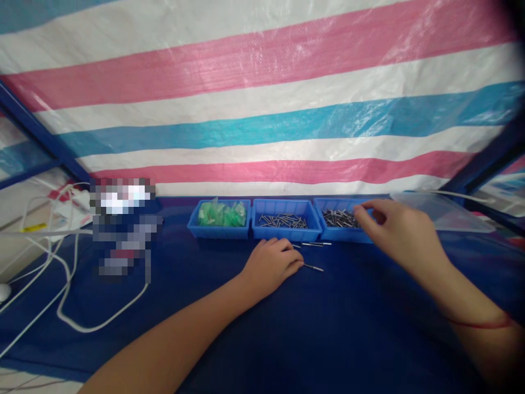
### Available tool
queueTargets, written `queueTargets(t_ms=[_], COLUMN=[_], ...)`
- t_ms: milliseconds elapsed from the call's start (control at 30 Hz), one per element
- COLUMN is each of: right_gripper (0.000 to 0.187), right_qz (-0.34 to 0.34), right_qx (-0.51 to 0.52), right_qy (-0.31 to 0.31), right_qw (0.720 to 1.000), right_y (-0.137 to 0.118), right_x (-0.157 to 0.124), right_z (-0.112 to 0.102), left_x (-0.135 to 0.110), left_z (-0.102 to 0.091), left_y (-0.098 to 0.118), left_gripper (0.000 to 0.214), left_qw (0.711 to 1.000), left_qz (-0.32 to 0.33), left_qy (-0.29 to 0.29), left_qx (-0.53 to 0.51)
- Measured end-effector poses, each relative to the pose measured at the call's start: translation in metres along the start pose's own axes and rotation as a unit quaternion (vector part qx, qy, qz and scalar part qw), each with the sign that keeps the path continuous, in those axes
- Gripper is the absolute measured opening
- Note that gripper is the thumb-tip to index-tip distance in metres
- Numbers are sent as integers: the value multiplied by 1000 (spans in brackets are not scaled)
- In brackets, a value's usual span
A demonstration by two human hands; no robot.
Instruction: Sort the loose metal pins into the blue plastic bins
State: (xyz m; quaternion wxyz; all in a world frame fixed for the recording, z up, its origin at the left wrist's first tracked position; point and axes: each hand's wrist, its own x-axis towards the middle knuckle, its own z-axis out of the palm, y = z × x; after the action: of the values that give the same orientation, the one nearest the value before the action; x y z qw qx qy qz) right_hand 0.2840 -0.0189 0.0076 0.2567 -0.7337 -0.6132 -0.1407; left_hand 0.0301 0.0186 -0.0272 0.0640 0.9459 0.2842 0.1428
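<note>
My left hand (273, 265) rests on the dark blue cloth with its fingers curled, pinching a thin metal pin (314, 267) at its tips. Two more loose pins (315, 244) lie just beyond it. My right hand (394, 230) reaches into the right blue tray (344, 234), fingers pinched over a heap of dark metal pins (339, 218); what they hold is too small to make out. The middle blue tray (286, 234) holds similar pins. The left blue tray (219, 232) holds green plastic parts (223, 213).
A clear plastic lid (441, 212) lies right of the trays. White cables (65, 284) loop across the cloth at the left, beside a blurred-out device (123, 224). A striped pink, white and blue tarp (262, 109) hangs behind the table.
</note>
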Motion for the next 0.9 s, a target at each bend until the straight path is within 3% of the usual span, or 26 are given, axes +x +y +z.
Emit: queueTargets(t_ms=[67,133,267,533,733,900], right_gripper=[30,27,25,23,28,29], right_qz=[-49,-114,-196,-177,-143,-124], right_qx=[68,118,139,214,306,339], right_qy=[-25,-97,-183,-235,-205,-204], right_qw=[996,982,953,932,919,910], right_y=[-20,-38,-62,-70,-74,-74], right_x=[-10,-21,-42,-46,-46,-47], right_z=[2,7,20,21,23,26], left_x=[0,0,-2,-2,0,1], left_z=[0,0,1,-1,-6,-6], left_y=[2,2,0,-2,-2,-2], left_gripper=[25,26,22,28,22,21], left_qw=[1000,998,997,995,949,928], left_qz=[-3,-14,-41,-57,-54,-79], left_qy=[-6,-9,4,58,110,124], left_qx=[27,54,65,-65,-290,-342])
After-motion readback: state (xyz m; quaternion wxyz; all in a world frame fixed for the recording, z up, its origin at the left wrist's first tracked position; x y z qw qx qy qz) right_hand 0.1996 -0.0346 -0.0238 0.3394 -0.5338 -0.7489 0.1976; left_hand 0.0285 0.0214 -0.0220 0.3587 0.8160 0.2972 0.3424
